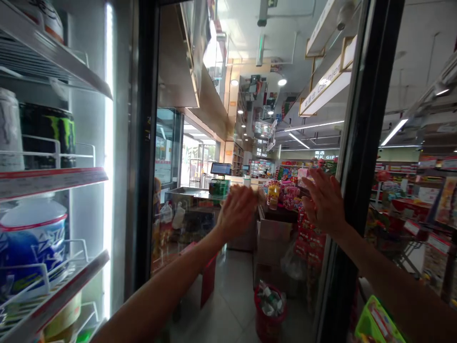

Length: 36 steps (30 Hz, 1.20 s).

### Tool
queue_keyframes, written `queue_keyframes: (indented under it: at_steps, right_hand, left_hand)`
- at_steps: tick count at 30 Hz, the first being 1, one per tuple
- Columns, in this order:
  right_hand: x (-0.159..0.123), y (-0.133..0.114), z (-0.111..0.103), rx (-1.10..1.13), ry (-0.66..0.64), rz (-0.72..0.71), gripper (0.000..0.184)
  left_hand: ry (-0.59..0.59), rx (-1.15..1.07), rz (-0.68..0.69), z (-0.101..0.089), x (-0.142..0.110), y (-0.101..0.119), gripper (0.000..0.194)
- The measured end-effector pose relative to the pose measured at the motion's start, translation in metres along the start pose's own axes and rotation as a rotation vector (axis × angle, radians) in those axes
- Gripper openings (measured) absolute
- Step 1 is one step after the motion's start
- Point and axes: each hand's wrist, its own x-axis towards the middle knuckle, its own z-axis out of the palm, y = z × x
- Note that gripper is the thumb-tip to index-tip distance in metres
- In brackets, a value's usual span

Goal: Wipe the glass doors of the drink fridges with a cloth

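My left hand (236,209) is stretched forward against the glass of an open cooler door (200,157), fingers extended and a little blurred, holding nothing. My right hand (323,200) lies flat with fingers spread on the same glass, close to the door's black frame (360,157). On my left are the lit cooler shelves (53,178), with a black and green can (48,138) and a blue and white can (30,238) behind wire guards.
Through the glass I see a shop: a checkout counter with a screen (220,168), cardboard boxes (273,238), a red bin (269,312) on the tiled floor, and shelves of goods (421,200) at right. A green basket (378,324) shows at bottom right.
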Motion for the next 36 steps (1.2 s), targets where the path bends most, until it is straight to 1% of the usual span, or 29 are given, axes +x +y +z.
queue_keyframes:
  at_steps: [2,3,4,5,6,7,9,10,11,12,13,14,17,18,19,20,21,24,25,26,27,28,30,31,32,33,34,35,36]
  right_hand:
    - [0.000,-0.001,-0.001,-0.008,0.012,-0.023,0.054]
    - [0.000,-0.001,-0.002,-0.011,0.014,-0.034,0.054]
    - [0.001,-0.001,-0.003,-0.014,0.014,-0.043,0.054]
    - [0.001,-0.002,-0.004,-0.017,0.009,-0.048,0.053]
    - [0.001,-0.002,-0.005,-0.022,0.001,-0.050,0.052]
    - [0.001,-0.002,-0.005,-0.025,-0.009,-0.048,0.051]
    - [0.001,-0.002,-0.006,-0.026,-0.032,-0.040,0.049]
    - [0.000,-0.003,-0.006,-0.022,-0.041,-0.034,0.048]
    - [0.000,-0.003,-0.006,-0.018,-0.047,-0.028,0.048]
    - [0.000,-0.003,-0.006,-0.016,-0.050,-0.023,0.048]
    - [0.000,-0.003,-0.006,-0.015,-0.055,-0.021,0.048]
    - [0.000,-0.004,-0.006,-0.019,-0.061,-0.023,0.049]
    - [0.001,-0.004,-0.006,-0.048,-0.093,-0.033,0.049]
    - [0.001,-0.003,-0.006,-0.055,-0.103,-0.036,0.049]
    - [0.001,-0.003,-0.007,-0.058,-0.109,-0.038,0.049]
    - [0.001,-0.002,-0.007,-0.058,-0.113,-0.040,0.050]
    - [0.002,-0.002,-0.007,-0.056,-0.115,-0.042,0.050]
    - [0.004,-0.005,-0.006,-0.061,-0.122,-0.028,0.050]
    - [0.005,-0.008,-0.006,-0.070,-0.120,-0.010,0.049]
    - [0.006,-0.011,-0.004,-0.082,-0.111,0.017,0.049]
    - [0.008,-0.015,-0.003,-0.093,-0.099,0.050,0.049]
    - [0.008,-0.019,-0.002,-0.101,-0.087,0.083,0.050]
    - [0.009,-0.026,0.000,-0.108,-0.067,0.126,0.053]
    - [0.009,-0.028,0.000,-0.108,-0.068,0.133,0.054]
    - [0.009,-0.030,-0.001,-0.106,-0.073,0.133,0.054]
    - [0.009,-0.031,-0.002,-0.104,-0.078,0.131,0.054]
    - [0.008,-0.032,-0.002,-0.104,-0.079,0.129,0.053]
    - [0.008,-0.032,-0.003,-0.105,-0.077,0.126,0.052]
    - [0.008,-0.032,-0.004,-0.107,-0.069,0.125,0.052]
  left_hand:
    - [-0.084,-0.056,0.356,-0.003,-0.031,0.030,0.044]
    - [-0.116,-0.078,0.493,-0.004,-0.044,0.039,0.043]
    - [-0.132,-0.094,0.567,-0.005,-0.051,0.042,0.042]
    - [-0.130,-0.100,0.564,-0.005,-0.050,0.037,0.041]
    - [-0.111,-0.096,0.493,-0.004,-0.043,0.025,0.041]
    - [-0.074,-0.084,0.362,-0.003,-0.030,0.009,0.042]
    - [0.023,-0.050,0.012,0.003,0.006,-0.026,0.046]
    - [0.087,-0.027,-0.217,0.006,0.024,-0.038,0.046]
    - [0.128,-0.008,-0.387,0.010,0.038,-0.045,0.047]
    - [0.150,0.002,-0.497,0.012,0.047,-0.044,0.047]
    - [0.144,0.001,-0.519,0.014,0.051,-0.036,0.047]
    - [0.112,-0.009,-0.443,0.015,0.050,-0.022,0.046]
    - [-0.001,-0.061,0.018,0.014,0.030,0.021,0.045]
    - [-0.018,-0.070,0.127,0.012,0.023,0.026,0.045]
    - [-0.030,-0.072,0.174,0.011,0.017,0.023,0.044]
    - [-0.035,-0.067,0.145,0.009,0.013,0.013,0.044]
    - [-0.031,-0.054,0.045,0.008,0.011,-0.003,0.044]
    - [0.084,0.013,-0.418,0.006,0.014,-0.055,0.048]
    - [0.137,0.025,-0.508,0.006,0.017,-0.063,0.050]
    - [0.175,0.026,-0.535,0.006,0.019,-0.063,0.051]
    - [0.187,0.015,-0.499,0.006,0.021,-0.056,0.052]
    - [0.173,-0.005,-0.413,0.006,0.022,-0.042,0.052]
    - [0.103,-0.053,-0.162,0.006,0.022,-0.009,0.047]
    - [0.063,-0.071,-0.041,0.005,0.021,0.004,0.044]
    - [0.024,-0.084,0.053,0.005,0.020,0.010,0.042]
    - [-0.011,-0.088,0.100,0.004,0.018,0.008,0.041]
    - [-0.038,-0.081,0.084,0.002,0.016,-0.003,0.041]
    - [-0.050,-0.068,0.003,0.001,0.014,-0.021,0.042]
    - [-0.036,-0.048,-0.140,-0.001,0.012,-0.043,0.043]
